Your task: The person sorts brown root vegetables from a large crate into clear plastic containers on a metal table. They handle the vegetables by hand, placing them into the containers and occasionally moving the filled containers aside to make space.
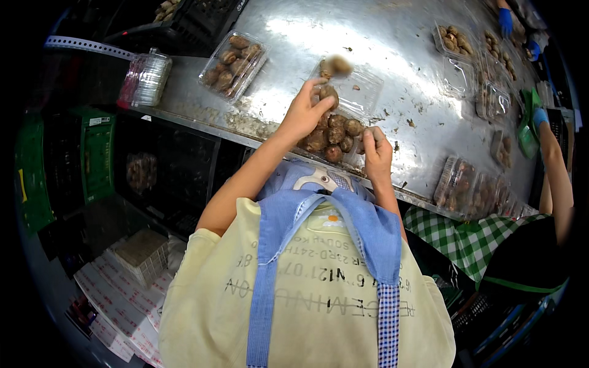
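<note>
My left hand (301,110) has a small brown taro corm (329,95) between thumb and fingers, over the far side of an open clear plastic clamshell. In the clamshell's near half lie several taro corms (337,133), close to the table's front edge. Its transparent lid (366,89) is folded out flat, away from me. My right hand (378,154) is curled at the right rim of the filled half and appears to pinch it; the fingertips are partly hidden. Beyond my left hand are more corms (326,69), one of them blurred, at the lid's left edge.
A filled clamshell (234,64) and a stack of clear containers (146,80) stand left on the metal table (285,41). Filled clamshells (474,188) line the right front edge. A co-worker's gloved hand (540,117) is by a green bag (529,124). Green crates (97,156) stand lower left.
</note>
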Available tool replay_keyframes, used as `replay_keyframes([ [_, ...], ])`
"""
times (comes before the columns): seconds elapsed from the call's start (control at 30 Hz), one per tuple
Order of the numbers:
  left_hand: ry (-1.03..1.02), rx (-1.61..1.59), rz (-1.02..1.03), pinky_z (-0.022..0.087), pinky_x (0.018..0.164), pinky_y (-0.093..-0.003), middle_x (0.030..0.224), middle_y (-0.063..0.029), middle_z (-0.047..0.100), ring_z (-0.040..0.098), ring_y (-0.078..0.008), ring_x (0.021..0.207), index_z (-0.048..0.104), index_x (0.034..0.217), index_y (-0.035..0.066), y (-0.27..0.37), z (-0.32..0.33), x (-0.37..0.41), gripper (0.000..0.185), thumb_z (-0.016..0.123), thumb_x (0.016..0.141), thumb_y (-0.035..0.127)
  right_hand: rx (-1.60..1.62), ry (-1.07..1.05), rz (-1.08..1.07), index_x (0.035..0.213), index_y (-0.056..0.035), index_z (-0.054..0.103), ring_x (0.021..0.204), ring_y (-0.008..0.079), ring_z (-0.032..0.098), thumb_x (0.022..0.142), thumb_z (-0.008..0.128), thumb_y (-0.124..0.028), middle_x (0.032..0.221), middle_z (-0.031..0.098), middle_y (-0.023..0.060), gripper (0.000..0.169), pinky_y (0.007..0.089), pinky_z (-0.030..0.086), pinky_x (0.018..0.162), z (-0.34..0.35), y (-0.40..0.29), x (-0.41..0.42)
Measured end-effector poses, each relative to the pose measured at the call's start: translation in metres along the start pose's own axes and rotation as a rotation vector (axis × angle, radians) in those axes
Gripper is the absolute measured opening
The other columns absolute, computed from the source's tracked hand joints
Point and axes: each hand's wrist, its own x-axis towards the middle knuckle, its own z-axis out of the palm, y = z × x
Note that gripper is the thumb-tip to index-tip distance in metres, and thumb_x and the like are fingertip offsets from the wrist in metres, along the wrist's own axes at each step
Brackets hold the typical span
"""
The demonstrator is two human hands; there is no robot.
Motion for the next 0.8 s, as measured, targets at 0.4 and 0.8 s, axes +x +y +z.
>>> replay_keyframes([
  [0.4, -0.070, 0.909, 0.069, 0.048, 0.078, -0.0410, 0.106, -0.0151, 0.057, 0.058, -0.0306, 0.092, 0.055, 0.111, 0.004, 0.042, -0.009, -0.004, 0.047, 0.071, 0.075, 0.030, -0.145, 0.085, 0.067, 0.077, 0.0006, 0.057, 0.054, 0.0080, 0.045, 0.094, 0.051, -0.023, 0.057, 0.050, 0.0025, 0.029, 0.0255, 0.037, 0.050, -0.025, 0.016, -0.003],
  [0.8, -0.003, 0.748, 0.131, 0.047, 0.077, -0.0413, 0.099, -0.0133, 0.057, 0.058, -0.0346, 0.093, 0.053, 0.105, 0.005, 0.011, -0.007, -0.065, 0.048, 0.078, 0.066, 0.018, -0.202, -0.085, 0.104, 0.088, 0.0011, 0.058, 0.060, 0.0061, 0.048, 0.094, 0.053, -0.020, 0.066, 0.054, 0.0007, 0.022, 0.0226, 0.039, 0.054, -0.019, 0.003, 0.009],
])
